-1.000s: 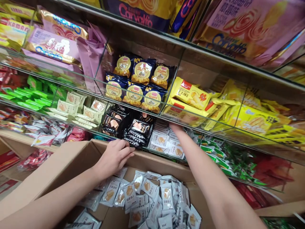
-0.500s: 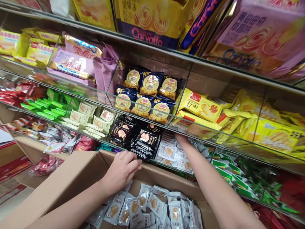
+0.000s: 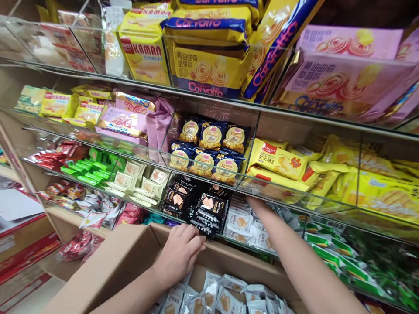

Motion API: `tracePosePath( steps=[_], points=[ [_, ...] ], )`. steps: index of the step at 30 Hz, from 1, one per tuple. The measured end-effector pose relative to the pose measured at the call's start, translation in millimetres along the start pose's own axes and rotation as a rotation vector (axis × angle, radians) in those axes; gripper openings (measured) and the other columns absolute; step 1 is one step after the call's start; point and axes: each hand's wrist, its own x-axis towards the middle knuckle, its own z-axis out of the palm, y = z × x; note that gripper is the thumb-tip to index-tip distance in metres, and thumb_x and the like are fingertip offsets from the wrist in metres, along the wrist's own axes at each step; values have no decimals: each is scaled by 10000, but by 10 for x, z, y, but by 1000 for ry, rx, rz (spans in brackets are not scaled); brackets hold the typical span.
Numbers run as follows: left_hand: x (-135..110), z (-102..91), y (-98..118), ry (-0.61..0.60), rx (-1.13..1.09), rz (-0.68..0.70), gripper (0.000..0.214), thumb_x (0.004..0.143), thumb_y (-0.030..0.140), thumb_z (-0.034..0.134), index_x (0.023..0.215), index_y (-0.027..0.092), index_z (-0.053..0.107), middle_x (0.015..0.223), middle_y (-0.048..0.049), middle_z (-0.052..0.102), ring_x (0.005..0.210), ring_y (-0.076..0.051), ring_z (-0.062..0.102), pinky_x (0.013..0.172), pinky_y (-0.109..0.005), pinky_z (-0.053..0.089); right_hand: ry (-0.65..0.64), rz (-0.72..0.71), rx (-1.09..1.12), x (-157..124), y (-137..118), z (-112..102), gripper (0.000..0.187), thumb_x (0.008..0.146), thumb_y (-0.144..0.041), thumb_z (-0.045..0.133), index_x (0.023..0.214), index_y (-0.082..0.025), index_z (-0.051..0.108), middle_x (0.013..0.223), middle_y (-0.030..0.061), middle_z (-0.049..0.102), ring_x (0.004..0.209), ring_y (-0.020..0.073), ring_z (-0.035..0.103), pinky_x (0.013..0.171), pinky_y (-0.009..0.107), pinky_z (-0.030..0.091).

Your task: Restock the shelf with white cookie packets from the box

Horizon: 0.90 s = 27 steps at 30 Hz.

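Note:
My left hand [image 3: 183, 250] rests on the far edge of an open cardboard box [image 3: 114, 257], its fingers closed over the rim. Inside the box lie many silvery-white snack packets [image 3: 225, 301] with biscuit pictures. My right hand [image 3: 258, 207] reaches under the clear shelf front into a compartment of matching white packets [image 3: 241, 222]. Its fingers are hidden by the shelf and the yellow packs above, so what they touch does not show. Black packets [image 3: 209, 207] fill the compartment just left of it, near my left hand.
Yellow packs [image 3: 278, 159] and dark blue cookie packs [image 3: 203, 161] stand on the shelf above. Green-and-white packets [image 3: 337, 257] sit to the right, cream packets [image 3: 127, 179] to the left. Clear dividers and shelf fronts hem in the compartments. Red boxes [image 3: 26, 235] are stacked at far left.
The view has tilted up, showing more of the top shelf and less of the box. My left hand still holds the box rim, and my right hand is still in the white-packet compartment.

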Motion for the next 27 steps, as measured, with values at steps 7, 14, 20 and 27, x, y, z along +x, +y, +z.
tracePosePath(
  steps=[7, 14, 20, 27],
  points=[
    [22, 21, -69, 21, 27, 41, 168, 875, 223, 400, 947, 206, 551, 861, -39, 554, 778, -181, 434, 663, -322, 293, -33, 15, -87, -19, -235, -111, 328, 754, -288, 464, 1047, -213, 590, 1090, 108, 594, 1086, 294, 479, 951, 453, 332],
    [3, 47, -59, 65, 40, 52, 165, 868, 221, 413, 948, 197, 556, 855, -44, 560, 774, -183, 452, 669, -320, 313, 80, -513, -154, -1330, -730, -567, 176, 838, -208, 413, 890, -155, 572, 941, 117, 576, 921, 229, 499, 819, 387, 399],
    [39, 7, 1, 100, 80, 55, 164, 856, 248, 437, 901, 176, 577, 844, -57, 578, 771, -196, 469, 671, -328, 341, -515, -801, -265, -2474, -791, -40, 65, 725, -225, 564, 761, -171, 565, 748, 36, 579, 700, 182, 530, 586, 265, 428],
    [28, 19, 32, 122, 15, 70, 164, 842, 259, 466, 928, 182, 582, 827, -49, 591, 771, -187, 500, 685, -330, 378, -804, -219, -378, -2695, -268, 406, 411, 655, -169, 640, 1049, -119, 538, 1058, 122, 532, 941, 251, 513, 785, 308, 411]
  ],
)
